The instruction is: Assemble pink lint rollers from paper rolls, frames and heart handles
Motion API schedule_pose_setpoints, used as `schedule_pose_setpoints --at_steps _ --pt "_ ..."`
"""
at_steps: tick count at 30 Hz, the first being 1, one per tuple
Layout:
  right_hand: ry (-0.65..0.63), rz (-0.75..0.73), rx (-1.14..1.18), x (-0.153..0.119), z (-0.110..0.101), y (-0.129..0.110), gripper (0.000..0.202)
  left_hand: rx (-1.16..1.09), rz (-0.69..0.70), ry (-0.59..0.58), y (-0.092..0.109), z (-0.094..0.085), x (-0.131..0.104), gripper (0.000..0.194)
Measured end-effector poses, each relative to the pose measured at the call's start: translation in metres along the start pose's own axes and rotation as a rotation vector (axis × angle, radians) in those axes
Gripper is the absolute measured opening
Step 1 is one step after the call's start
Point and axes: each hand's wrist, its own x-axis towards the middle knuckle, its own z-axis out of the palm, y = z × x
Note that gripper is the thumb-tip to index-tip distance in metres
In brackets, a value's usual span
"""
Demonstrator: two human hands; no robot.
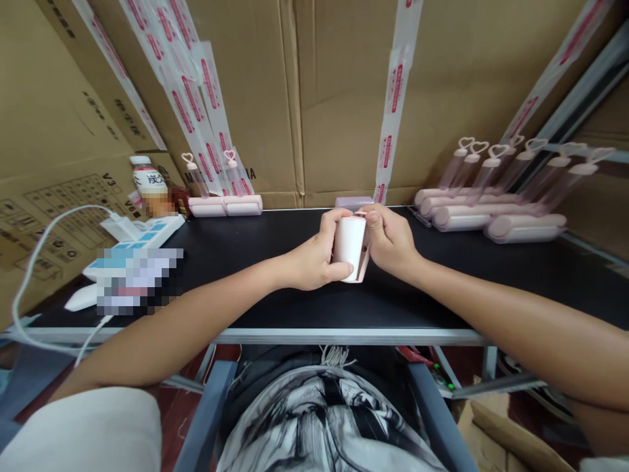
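Note:
My left hand (pixel 317 255) is wrapped round a white cylindrical casing (pixel 350 246), with the thumb low on its front. A pale pink curved piece (pixel 363 262) shows along the casing's right side, and dark spots are visible in the gap. My right hand (pixel 392 239) is closed at the upper right of the casing, thumb and fingers pinched near its top edge. Whatever sits between those fingertips is too small to make out. Just behind the hands lies a flat pale lilac item (pixel 354 202), partly covered by them.
On the black table (pixel 295 308), several pink cylinders with clear tubes and heart-shaped loops (pixel 525 226) stand at right. Two similar pink units (pixel 243 205) are back left. A power strip (pixel 147 239), white cable (pixel 29 282) and bottle (pixel 147 177) sit at left. A cardboard wall (pixel 339 98) rises behind.

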Motion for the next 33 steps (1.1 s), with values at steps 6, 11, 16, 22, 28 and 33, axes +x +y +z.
schedule_pose_setpoints --at_steps 6,11,16,22,28,33 --pt "0.013 0.021 0.005 0.001 -0.001 -0.003 0.064 -0.003 -0.025 0.017 0.004 0.001 0.000 0.088" --pt "-0.013 0.022 -0.001 0.001 0.000 -0.008 0.064 -0.001 -0.030 0.004 0.002 0.003 0.000 0.090" --pt "-0.025 0.002 0.021 0.002 -0.001 -0.007 0.064 -0.027 -0.002 -0.012 -0.004 0.008 0.000 0.099" --pt "-0.027 -0.123 -0.028 -0.004 -0.007 -0.005 0.061 0.062 0.045 -0.008 -0.010 0.015 -0.005 0.109" --pt "-0.009 -0.197 -0.036 -0.007 -0.008 -0.005 0.055 0.149 0.032 -0.004 -0.006 0.016 -0.008 0.111" --pt "0.027 -0.288 -0.021 -0.006 -0.007 -0.002 0.048 0.192 0.069 -0.014 -0.005 0.015 -0.008 0.114"
